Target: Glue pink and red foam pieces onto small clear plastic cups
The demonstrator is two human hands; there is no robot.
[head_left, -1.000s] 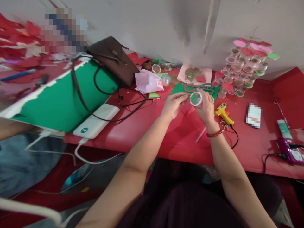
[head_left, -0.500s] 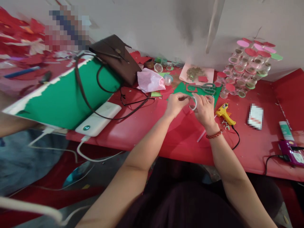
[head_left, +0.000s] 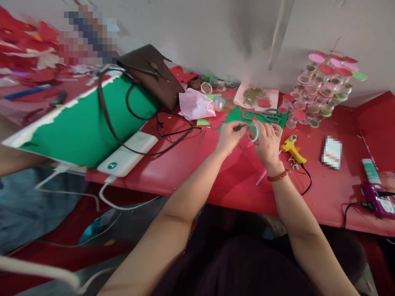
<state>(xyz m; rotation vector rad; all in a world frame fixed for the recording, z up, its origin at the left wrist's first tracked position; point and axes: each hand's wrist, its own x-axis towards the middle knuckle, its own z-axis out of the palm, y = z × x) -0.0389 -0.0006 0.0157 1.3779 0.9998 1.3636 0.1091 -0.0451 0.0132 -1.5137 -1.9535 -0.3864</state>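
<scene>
My right hand [head_left: 268, 142], with a beaded bracelet at the wrist, is closed around a narrow white ring that looks like a roll of tape [head_left: 254, 139]. Just left of it, my left hand [head_left: 231, 137] pinches its thumb and fingers together close to the ring's upper edge. Whatever lies in that pinch is too small to make out. Both hands are above red paper [head_left: 212, 144] on the red table. Beyond the fingers are a green sheet [head_left: 236, 115] and green-handled scissors [head_left: 271, 116]. A yellow glue gun [head_left: 293, 148] lies right of my right hand.
On the right stands a stack of small clear cups with coloured discs [head_left: 324, 88]. A brown bag [head_left: 151, 76] and a white power bank [head_left: 128, 154] with cables are at left. Pink cloth [head_left: 196, 102] lies behind my left hand. A person's arm [head_left: 12, 152] shows at far left.
Both hands have shifted very slightly to the right, still close together. The white ring stays in the right hand and shows a bit more of its opening.
</scene>
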